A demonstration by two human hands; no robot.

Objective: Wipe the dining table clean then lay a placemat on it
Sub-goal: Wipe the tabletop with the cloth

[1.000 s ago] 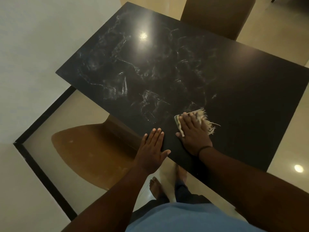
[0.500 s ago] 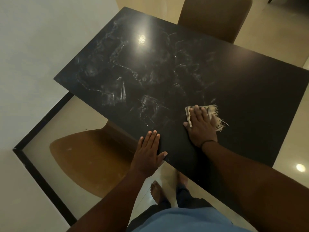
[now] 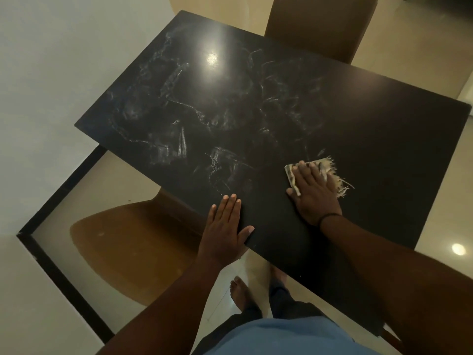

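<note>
A black marble-patterned dining table (image 3: 256, 111) fills the middle of the view, with pale smears across its left half. My right hand (image 3: 313, 193) lies flat with straight fingers on a frayed, light-coloured cloth (image 3: 332, 175), pressing it onto the table near the front edge. My left hand (image 3: 224, 226) rests flat on the table's near edge, fingers straight, holding nothing. No placemat is in view.
A brown chair (image 3: 133, 249) is tucked under the table at the left, and another brown chair (image 3: 317, 24) stands at the far side. A white wall with a black skirting (image 3: 61, 278) runs along the left. My bare feet (image 3: 240, 293) stand on the tiled floor.
My right hand has slid the cloth forward and to the right across the table. My left hand has stayed on the near edge.
</note>
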